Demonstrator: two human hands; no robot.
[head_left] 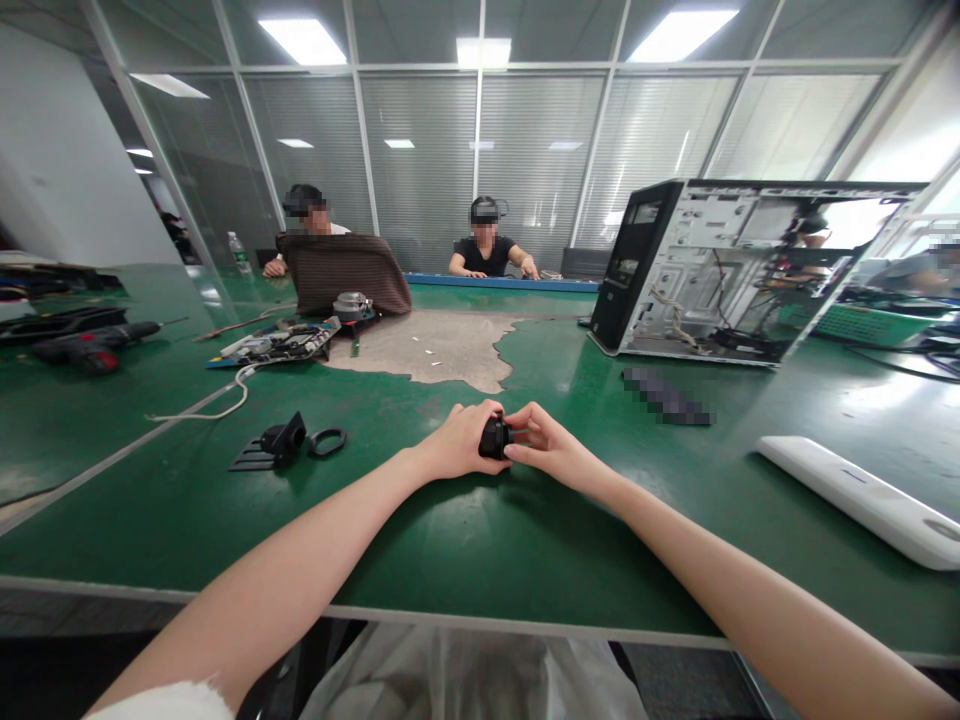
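Held part (493, 438) is plain black all over, same as the bracket (277, 438) and the ring (313, 446). The tabletop (420, 560) is a deep glossy green, pretty much pool-table territory, with a ragged beige-grey patch (450, 350) and a pale edge strip. Computer case (637, 265): black front, silvery-grey metal inside. Drill (90, 345) is black with a bit of red. The slab-shaped device (855, 495) is white, the basket (870, 325) is green, and the cloth-like cover (337, 270) is dark brown with faint stripes. Loose cable (243, 393)? Off-white.
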